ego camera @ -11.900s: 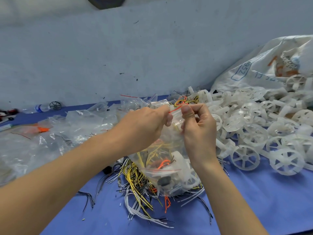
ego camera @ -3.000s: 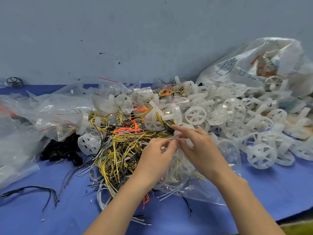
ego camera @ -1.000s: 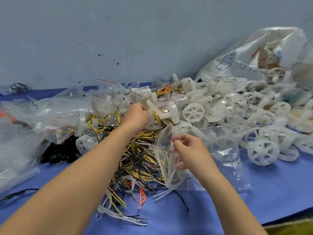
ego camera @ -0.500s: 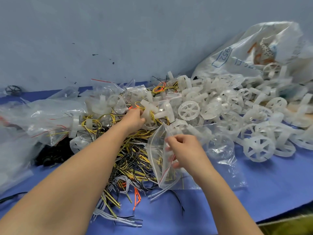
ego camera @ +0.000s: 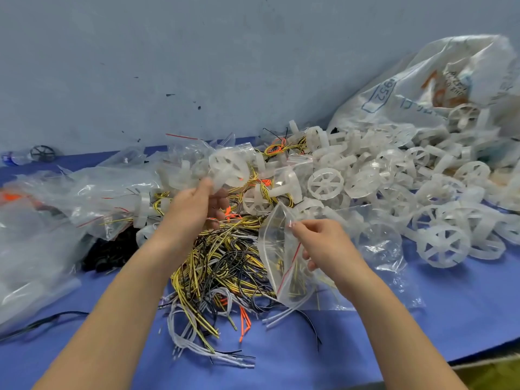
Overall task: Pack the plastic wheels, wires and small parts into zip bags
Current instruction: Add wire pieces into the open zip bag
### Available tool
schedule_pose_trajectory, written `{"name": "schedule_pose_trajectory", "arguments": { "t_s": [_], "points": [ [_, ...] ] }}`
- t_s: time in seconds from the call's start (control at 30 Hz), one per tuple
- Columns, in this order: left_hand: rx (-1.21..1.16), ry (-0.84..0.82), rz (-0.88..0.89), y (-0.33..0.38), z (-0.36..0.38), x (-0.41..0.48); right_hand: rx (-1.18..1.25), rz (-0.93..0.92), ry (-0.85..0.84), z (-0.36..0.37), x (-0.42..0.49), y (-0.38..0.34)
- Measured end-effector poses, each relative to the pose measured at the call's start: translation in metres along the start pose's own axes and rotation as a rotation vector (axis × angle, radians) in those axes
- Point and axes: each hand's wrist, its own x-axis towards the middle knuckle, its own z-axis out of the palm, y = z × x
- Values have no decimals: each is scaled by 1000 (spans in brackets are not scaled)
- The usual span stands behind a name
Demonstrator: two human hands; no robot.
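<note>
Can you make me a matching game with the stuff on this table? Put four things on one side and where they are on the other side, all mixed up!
Things
1. lifted white wheel
2. zip bag
3. black wheel
4. printed sack

Places
A. far left, by the wall
B. pinched by the right hand
C. far right, against the wall
D. gripped by the left hand

Pairs: 1-D, 2-B, 3-A, 4-C.
</note>
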Motion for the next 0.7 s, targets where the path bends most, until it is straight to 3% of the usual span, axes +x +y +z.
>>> {"name": "schedule_pose_trajectory", "arguments": {
  "t_s": [0.07, 0.23, 0.4, 0.7],
  "points": [
    [81, -109, 54, 5, -9, -23, 2, -37, 21, 3, 0, -1],
    [428, -202, 331, 17, -11, -55, 33, -99, 54, 7, -2, -5],
    [993, -108, 518, 3, -1, -64, 126, -111, 118, 8, -5, -7],
    [1076, -127, 673, -3, 25, -65, -116, -247, 285, 14, -10, -18]
  ]
}}
